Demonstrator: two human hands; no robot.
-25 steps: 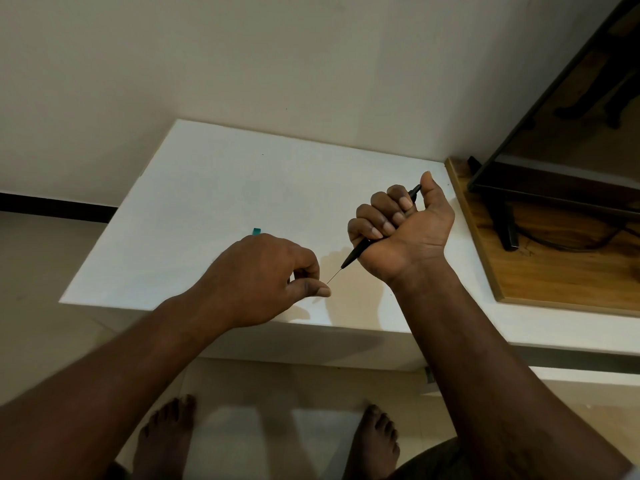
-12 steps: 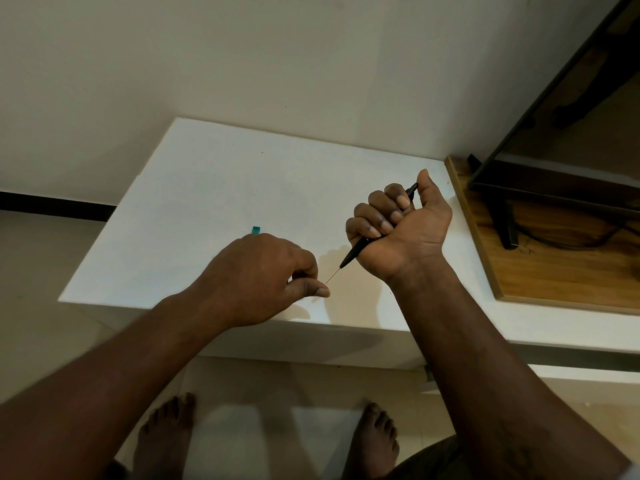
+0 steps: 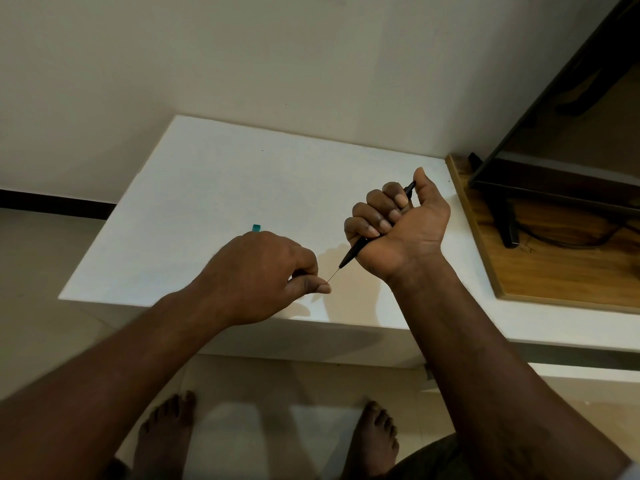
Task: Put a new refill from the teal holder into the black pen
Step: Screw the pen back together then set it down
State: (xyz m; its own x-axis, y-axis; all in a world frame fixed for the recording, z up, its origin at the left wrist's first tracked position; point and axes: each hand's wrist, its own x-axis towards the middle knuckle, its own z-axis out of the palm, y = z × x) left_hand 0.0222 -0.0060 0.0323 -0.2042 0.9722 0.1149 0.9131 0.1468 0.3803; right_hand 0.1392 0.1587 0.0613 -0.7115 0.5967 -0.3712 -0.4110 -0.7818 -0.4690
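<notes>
**A:** Which step is this?

**B:** Feeding the refill in, I'd say. The left hand [image 3: 263,275], nearest us, pinches a hair-thin refill [image 3: 335,274] between thumb and forefinger, with the other fingers curled in.

**A:** And the pen?

**B:** Just right of that pinch and a little higher. The right hand [image 3: 398,230] is a closed fist round the black pen [image 3: 353,252]. Its nose slants down toward the left thumb, and its back end pokes out by the right thumb. The refill bridges the gap from pinch to nose (whether it has entered the nose is too fine to tell).

**A:** Next move?

**B:** Probably a gentle push straight along the pen's axis. Something that thin would likely bend or snap if pushed off-line.

**A:** The holder?

**B:** The teal holder [image 3: 256,228] peeks out just beyond the left knuckles, on the white table [image 3: 242,168], mostly hidden by the hand.
</notes>
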